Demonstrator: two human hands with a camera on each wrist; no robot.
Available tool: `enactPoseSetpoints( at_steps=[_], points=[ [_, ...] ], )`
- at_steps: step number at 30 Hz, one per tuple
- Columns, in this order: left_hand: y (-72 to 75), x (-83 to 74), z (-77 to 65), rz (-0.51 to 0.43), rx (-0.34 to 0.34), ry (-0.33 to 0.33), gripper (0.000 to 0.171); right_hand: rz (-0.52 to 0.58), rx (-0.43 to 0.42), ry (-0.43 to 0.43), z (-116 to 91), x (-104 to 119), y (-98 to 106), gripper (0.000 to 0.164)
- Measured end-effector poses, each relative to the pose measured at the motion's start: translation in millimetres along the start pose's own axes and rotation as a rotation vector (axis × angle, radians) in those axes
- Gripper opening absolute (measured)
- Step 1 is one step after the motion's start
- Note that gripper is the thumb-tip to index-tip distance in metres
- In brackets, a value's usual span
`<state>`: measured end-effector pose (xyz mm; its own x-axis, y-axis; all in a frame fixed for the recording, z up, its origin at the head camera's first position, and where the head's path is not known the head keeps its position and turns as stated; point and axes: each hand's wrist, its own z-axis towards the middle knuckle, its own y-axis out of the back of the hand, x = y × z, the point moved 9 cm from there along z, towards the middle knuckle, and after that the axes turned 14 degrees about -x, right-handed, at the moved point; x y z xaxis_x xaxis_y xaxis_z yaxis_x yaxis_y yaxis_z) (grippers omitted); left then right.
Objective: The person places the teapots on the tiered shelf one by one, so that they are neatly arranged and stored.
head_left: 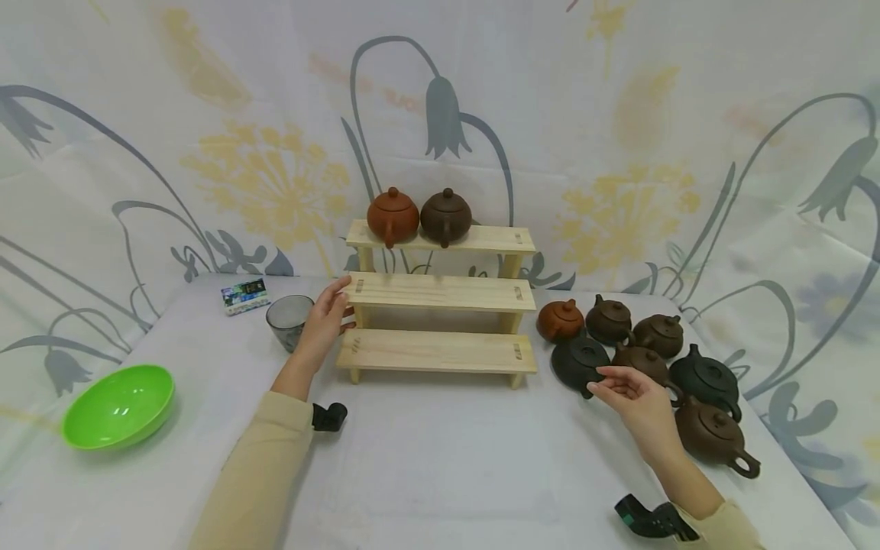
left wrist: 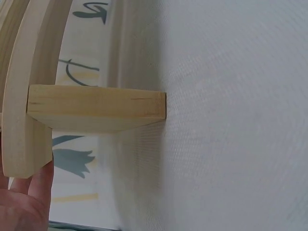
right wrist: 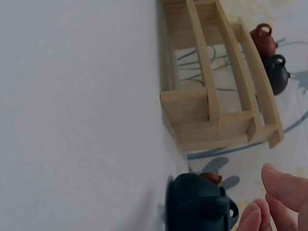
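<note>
A three-tier wooden display stand (head_left: 440, 290) stands mid-table, with a reddish-brown teapot (head_left: 393, 217) and a dark brown teapot (head_left: 445, 217) on its top tier. At the stand's left end, my left hand (head_left: 321, 325) grips the end of the middle plank; the left wrist view shows fingers (left wrist: 41, 185) behind a plank end (left wrist: 19, 149). My right hand (head_left: 635, 401) hovers beside a black teapot (head_left: 577, 360), fingers loosely bent and holding nothing. In the right wrist view a dark teapot (right wrist: 199, 204) sits just left of its fingertips (right wrist: 272, 175), apart from them.
Several more brown and dark teapots (head_left: 711, 434) cluster on the right of the table. To the left stand a grey glass cup (head_left: 285, 317), a small patterned box (head_left: 245, 296) and a bright green bowl (head_left: 120, 405). A flowered cloth (head_left: 275, 114) hangs behind.
</note>
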<state>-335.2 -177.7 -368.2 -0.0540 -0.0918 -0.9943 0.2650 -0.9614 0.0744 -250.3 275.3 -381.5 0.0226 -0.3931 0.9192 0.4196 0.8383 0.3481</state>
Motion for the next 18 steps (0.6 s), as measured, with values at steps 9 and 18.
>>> enactPoseSetpoints(
  at_steps=[9,18],
  points=[
    [-0.3,-0.5,0.1,-0.008,0.004,-0.014,0.046,-0.076,0.068,-0.041,0.7,-18.1,2.3,0.045],
    [-0.9,1.1,0.5,-0.009,0.011,-0.004,0.045,-0.093,0.240,-0.105,4.4,-37.6,-19.0,0.045]
  ],
)
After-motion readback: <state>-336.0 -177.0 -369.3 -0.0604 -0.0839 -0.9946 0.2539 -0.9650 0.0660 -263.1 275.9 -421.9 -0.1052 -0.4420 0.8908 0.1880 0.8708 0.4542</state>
